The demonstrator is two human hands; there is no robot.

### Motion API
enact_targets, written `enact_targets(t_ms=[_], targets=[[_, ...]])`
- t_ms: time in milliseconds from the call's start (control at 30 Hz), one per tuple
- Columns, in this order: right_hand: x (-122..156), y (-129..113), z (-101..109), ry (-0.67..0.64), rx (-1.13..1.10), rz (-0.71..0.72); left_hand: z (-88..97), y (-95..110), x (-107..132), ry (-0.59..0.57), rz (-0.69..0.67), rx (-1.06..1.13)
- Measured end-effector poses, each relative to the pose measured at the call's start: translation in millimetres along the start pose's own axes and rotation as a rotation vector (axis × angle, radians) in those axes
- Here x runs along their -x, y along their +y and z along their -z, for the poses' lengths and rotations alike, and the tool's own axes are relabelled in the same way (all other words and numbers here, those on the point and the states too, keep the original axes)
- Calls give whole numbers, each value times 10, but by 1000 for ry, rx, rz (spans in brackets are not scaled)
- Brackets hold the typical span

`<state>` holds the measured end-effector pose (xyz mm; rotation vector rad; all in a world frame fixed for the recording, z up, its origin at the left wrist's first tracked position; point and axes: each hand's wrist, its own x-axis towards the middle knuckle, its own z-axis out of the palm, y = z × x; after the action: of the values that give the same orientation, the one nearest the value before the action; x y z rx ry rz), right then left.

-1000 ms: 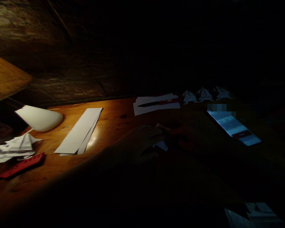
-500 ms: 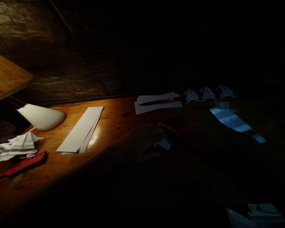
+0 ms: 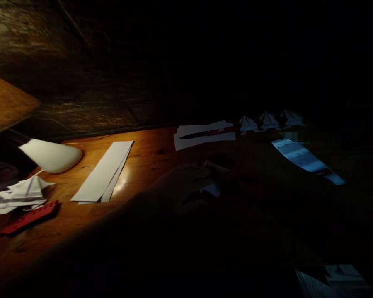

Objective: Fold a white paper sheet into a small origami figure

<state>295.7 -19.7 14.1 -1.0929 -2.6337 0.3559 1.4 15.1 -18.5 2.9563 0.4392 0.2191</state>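
Wooden table (image 3: 149,155), dim scene, lit at the left only.

Left hand (image 3: 186,186): centre of the table, in shadow, fingers curled down on a small folded white paper (image 3: 211,189) and pressing it to the tabletop.

Right hand (image 3: 255,178): just right of the same paper, very dark, fingertips meeting the paper's far corner; how far the fingers are closed cannot be told.

Folded white paper: centre of the table, between the two hands, flat on the wood, partly covered by the left fingers.

Stack of long white paper strips (image 3: 104,171): left of the hands, lying diagonally.

White lamp shade (image 3: 51,155): far left, tilted toward the table.

Crumpled folded papers (image 3: 18,193): near left edge, with a red ruler (image 3: 27,217) just in front.

White sheets (image 3: 203,135): far centre, a red-handled knife (image 3: 209,133) lying on them.

Three folded paper figures (image 3: 267,121): far right, in a row.

Lit phone (image 3: 307,160): right, flat on the table.

Printed papers (image 3: 332,281): near right corner, dim.
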Motion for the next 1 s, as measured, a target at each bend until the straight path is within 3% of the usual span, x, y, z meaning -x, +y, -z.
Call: enact_targets(t_ms=[233,533,767,1000], targets=[[-18,-16,-66,-104,-72,8,0,-3,-3,8,-10,12],[-6,20,-89,-105,-116,-44,23,18,0,-47,50,100],[-116,116,-211,88,-68,-76,-25,-34,47,-87,61,124],[-105,310,-271,100,-81,-29,-36,-33,55,-80,51,141]])
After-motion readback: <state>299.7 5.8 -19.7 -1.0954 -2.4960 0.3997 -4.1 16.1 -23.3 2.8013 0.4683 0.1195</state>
